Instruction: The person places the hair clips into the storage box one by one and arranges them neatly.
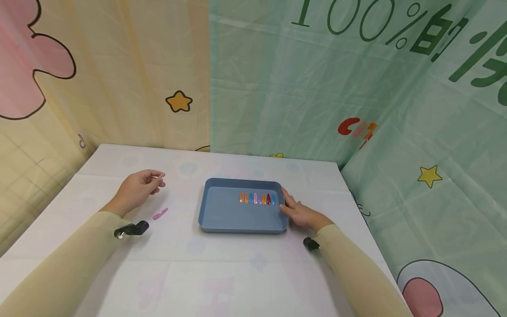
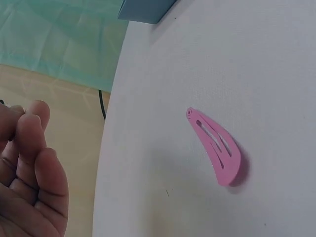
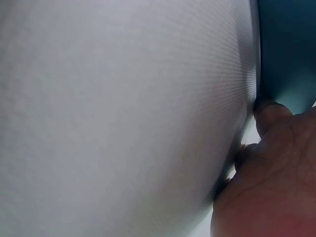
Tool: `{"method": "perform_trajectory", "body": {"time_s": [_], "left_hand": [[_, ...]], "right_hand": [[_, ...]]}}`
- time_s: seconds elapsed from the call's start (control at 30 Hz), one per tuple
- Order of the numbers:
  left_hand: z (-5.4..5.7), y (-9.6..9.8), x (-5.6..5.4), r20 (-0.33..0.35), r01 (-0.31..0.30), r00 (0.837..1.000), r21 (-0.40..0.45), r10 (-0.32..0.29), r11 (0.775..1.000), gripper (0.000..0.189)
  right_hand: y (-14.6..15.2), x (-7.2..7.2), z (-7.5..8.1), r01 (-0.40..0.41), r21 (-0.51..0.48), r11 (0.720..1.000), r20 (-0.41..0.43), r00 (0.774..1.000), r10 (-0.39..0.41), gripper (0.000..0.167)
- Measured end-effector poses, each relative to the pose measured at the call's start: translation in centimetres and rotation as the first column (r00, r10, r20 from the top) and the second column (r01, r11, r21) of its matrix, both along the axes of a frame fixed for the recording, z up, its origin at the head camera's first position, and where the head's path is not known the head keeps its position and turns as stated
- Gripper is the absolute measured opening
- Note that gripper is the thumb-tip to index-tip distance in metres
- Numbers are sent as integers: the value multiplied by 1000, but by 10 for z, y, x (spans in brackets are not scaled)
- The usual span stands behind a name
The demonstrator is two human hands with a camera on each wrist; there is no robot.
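Observation:
My left hand [image 1: 138,187] is raised above the left of the table, thumb and fingertips pinching a small pale pink piece [image 1: 161,176], mostly hidden by the fingers; I cannot tell its kind. Below that hand a pink snap hair clip [image 2: 217,148] lies on the cloth. My right hand [image 1: 301,213] holds the right end of a blue-grey tray [image 1: 229,220], thumb at the rim and fingers along the outer side. Inside the tray, several snap hair clips [image 1: 255,198] in orange, blue, pink, purple and red stand in a row toward the upper right.
A white cloth covers the table [image 1: 222,277]. Printed curtains [image 1: 269,88] hang behind it and along both sides. Black wrist straps [image 1: 136,228] sit on the sleeves.

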State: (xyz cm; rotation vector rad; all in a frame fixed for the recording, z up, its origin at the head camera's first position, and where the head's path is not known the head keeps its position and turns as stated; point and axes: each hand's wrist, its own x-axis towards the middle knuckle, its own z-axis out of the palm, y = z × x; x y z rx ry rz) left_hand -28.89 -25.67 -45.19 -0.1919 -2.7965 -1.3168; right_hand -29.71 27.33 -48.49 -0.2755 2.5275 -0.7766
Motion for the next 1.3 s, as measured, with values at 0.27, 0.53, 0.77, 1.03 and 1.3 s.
{"method": "perform_trajectory", "body": {"time_s": [0.27, 0.53, 0.77, 1.03, 1.3], "left_hand": [[3, 5, 0, -17, -11, 1000, 55, 12, 998, 18], [7, 7, 3, -24, -36, 999, -30, 35, 999, 28], [12, 13, 3, 5, -10, 1000, -40, 11, 999, 33], [18, 28, 2, 61, 52, 997, 54, -55, 997, 40], [27, 53, 1, 103, 108, 988, 61, -114, 992, 48]], "right_hand": [[0, 0, 0, -15, -10, 1000, -10, 1000, 15, 77], [0, 2, 0, -4, -14, 1000, -8, 1000, 3, 75], [-1, 2, 0, -3, -12, 1000, -9, 1000, 3, 75], [0, 1, 1, -11, -13, 1000, -12, 1000, 11, 75], [-1, 2, 4, -14, -14, 1000, -10, 1000, 14, 75]]}}
